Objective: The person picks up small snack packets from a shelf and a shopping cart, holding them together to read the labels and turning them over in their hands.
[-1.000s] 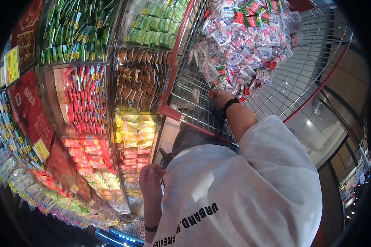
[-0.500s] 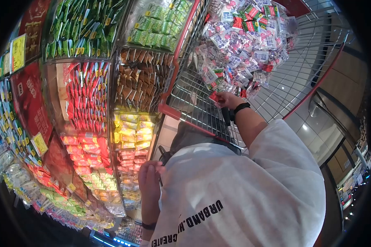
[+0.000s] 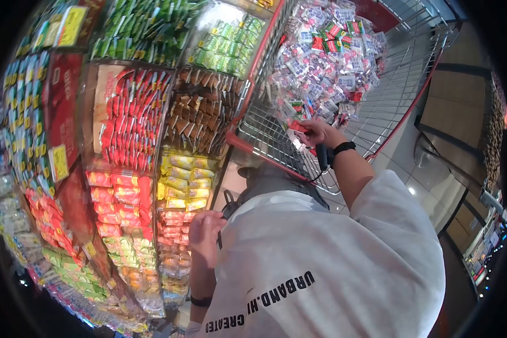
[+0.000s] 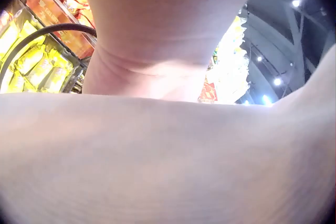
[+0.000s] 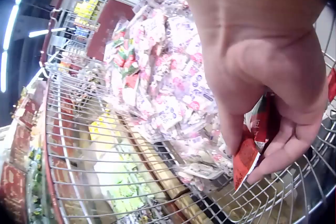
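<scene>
My right hand (image 3: 319,134) pinches a small red snack packet (image 3: 298,127) between thumb and fingers, low over the near end of a shopping cart (image 3: 412,110). In the right wrist view that hand (image 5: 262,77) is seen close up, with the red packet (image 5: 245,155) and a bit of green and white wrapper between its fingers. Beside it in the cart lies a big heap of clear-and-white packets (image 3: 327,73), with a few red and green packets (image 3: 333,45) on top. My left hand (image 3: 205,230) hangs by my waist, fingers loosely bent, holding nothing visible.
Shelf bins on the left hold rows of red packets (image 3: 132,121), brown packets (image 3: 200,115), yellow packets (image 3: 180,174) and green packets (image 3: 146,31). Yellow price tags (image 3: 58,162) hang along them. The cart's red rim (image 3: 403,128) runs between me and the tiled floor.
My right hand has lifted back from the heap's near edge, bringing the red packet with it. The view has shifted over the shelves. The left hand stays by my waist.
</scene>
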`<state>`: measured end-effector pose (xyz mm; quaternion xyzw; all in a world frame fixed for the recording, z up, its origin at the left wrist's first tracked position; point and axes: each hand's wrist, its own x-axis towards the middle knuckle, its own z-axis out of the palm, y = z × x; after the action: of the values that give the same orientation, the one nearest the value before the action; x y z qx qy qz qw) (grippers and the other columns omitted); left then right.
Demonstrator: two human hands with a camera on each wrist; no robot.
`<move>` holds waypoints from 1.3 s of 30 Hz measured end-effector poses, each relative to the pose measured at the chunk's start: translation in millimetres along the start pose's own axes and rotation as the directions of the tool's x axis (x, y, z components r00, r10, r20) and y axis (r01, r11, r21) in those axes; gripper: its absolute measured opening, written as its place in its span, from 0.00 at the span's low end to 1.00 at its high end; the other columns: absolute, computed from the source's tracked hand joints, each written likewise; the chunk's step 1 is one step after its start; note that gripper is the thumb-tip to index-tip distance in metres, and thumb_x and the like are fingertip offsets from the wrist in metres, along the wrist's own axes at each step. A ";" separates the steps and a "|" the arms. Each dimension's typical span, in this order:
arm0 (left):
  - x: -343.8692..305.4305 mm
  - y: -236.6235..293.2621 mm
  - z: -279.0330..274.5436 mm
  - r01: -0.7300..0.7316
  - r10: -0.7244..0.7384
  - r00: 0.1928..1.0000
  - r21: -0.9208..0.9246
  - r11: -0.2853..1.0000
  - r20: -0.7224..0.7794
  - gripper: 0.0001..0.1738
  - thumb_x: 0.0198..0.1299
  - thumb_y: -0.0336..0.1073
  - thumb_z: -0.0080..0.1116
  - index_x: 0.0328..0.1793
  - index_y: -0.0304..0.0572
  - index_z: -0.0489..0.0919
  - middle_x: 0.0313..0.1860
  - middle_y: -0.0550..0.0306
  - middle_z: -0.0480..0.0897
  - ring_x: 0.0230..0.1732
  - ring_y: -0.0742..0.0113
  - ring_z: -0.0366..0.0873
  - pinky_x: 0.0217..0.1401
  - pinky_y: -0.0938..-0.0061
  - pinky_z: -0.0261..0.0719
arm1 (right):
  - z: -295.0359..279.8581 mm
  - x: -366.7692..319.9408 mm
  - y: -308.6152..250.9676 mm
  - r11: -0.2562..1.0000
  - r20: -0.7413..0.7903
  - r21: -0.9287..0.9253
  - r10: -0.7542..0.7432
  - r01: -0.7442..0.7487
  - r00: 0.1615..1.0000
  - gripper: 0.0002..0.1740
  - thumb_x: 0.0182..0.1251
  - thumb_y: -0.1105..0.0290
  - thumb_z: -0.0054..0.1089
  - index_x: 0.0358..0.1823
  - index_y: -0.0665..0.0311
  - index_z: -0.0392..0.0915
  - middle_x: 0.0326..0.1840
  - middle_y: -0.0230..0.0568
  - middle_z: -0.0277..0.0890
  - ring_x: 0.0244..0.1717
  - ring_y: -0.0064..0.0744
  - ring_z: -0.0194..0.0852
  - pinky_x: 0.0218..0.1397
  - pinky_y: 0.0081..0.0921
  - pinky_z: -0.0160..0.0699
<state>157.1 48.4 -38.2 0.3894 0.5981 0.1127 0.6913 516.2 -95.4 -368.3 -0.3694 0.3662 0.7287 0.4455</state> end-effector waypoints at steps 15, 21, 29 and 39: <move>-23.8 -2.3 -67.5 -0.250 0.272 0.956 -0.187 0.950 0.106 0.09 0.73 0.31 0.48 0.54 0.35 0.73 0.50 0.51 0.78 0.47 0.67 0.81 0.55 0.68 0.83 | 259.8 -182.8 89.3 0.224 0.550 -0.446 -0.696 0.867 0.462 0.23 0.61 0.76 0.70 0.55 0.66 0.69 0.45 0.37 0.81 0.43 0.27 0.82 0.43 0.29 0.85; -35.4 8.5 -82.4 -0.447 0.507 0.849 -0.307 0.840 0.150 0.26 0.64 0.24 0.60 0.66 0.36 0.65 0.61 0.50 0.71 0.56 0.64 0.79 0.57 0.67 0.82 | 347.0 -202.2 184.1 -0.032 0.826 -0.532 -0.241 0.846 0.510 0.22 0.58 0.77 0.72 0.51 0.64 0.71 0.42 0.30 0.76 0.42 0.17 0.74 0.45 0.22 0.78; -54.6 10.3 -104.8 -0.603 0.602 0.798 -0.059 0.796 -0.036 0.36 0.53 0.21 0.70 0.68 0.39 0.67 0.58 0.57 0.74 0.51 0.70 0.77 0.54 0.74 0.81 | 404.9 -183.5 250.9 -0.132 0.781 -0.567 0.228 0.813 0.582 0.34 0.61 0.64 0.73 0.61 0.72 0.65 0.49 0.42 0.76 0.50 0.26 0.72 0.50 0.26 0.77; -73.1 -1.6 -130.2 -0.562 0.504 0.827 -0.410 0.719 -0.249 0.27 0.64 0.23 0.61 0.66 0.35 0.62 0.53 0.51 0.78 0.48 0.66 0.82 0.43 0.71 0.86 | 437.7 -164.4 263.9 0.113 0.612 -0.709 0.589 0.696 0.528 0.30 0.70 0.78 0.57 0.70 0.70 0.56 0.58 0.41 0.74 0.54 0.31 0.79 0.57 0.28 0.80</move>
<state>18.5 54.4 17.3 0.3597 0.4554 0.4703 0.6648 235.0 131.7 28.7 -0.1704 -0.5087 0.8150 0.2190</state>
